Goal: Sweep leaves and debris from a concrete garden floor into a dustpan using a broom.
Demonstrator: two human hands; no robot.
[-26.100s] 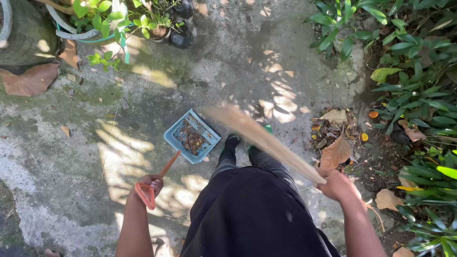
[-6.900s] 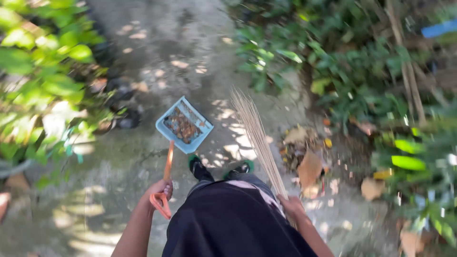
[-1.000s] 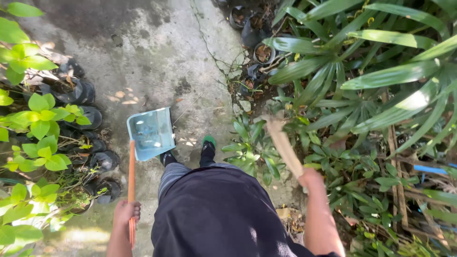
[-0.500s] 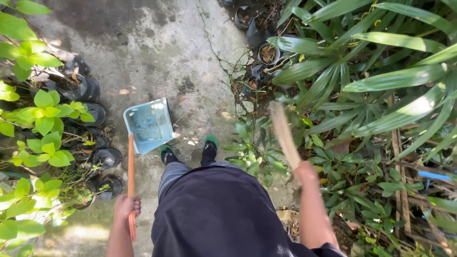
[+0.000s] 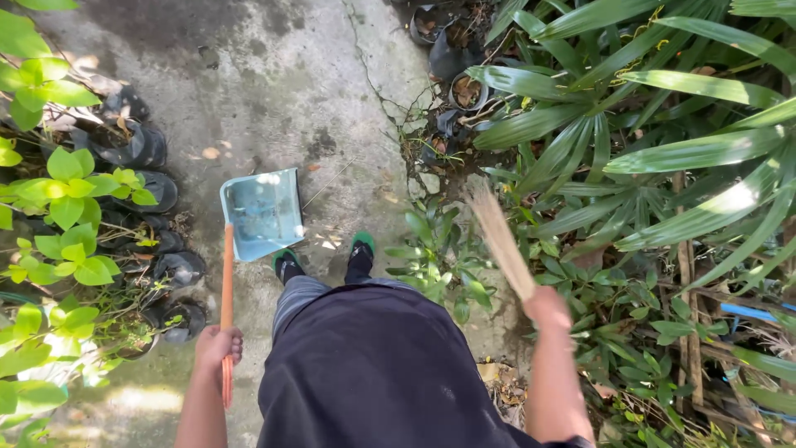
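Head view looks straight down on a person standing on a stained concrete path [image 5: 249, 75] between garden beds. The left hand [image 5: 217, 347] is wrapped tight round the orange handle [image 5: 226, 299] of a light blue dustpan [image 5: 264, 211], whose tray rests on the concrete just in front of the left green-toed shoe [image 5: 286, 264]; the tray looks empty, with nothing lying in it. The right hand [image 5: 547, 309] is closed on a bundle broom [image 5: 500, 242] of pale straw-coloured sticks, raised and tilted out over the low plants [image 5: 439, 265] at the right edge of the path. Judging by the ground, most of the concrete is already bare, yet a few dry leaves [image 5: 211, 153] lie scattered ahead and more litter sits at the path's right edge [image 5: 497, 377], so sweeping seems unfinished. No labels or signs show; the only packaging is the row of black nursery bags [image 5: 157, 189] holding seedlings on the left and more dark pots [image 5: 452, 62] at the top
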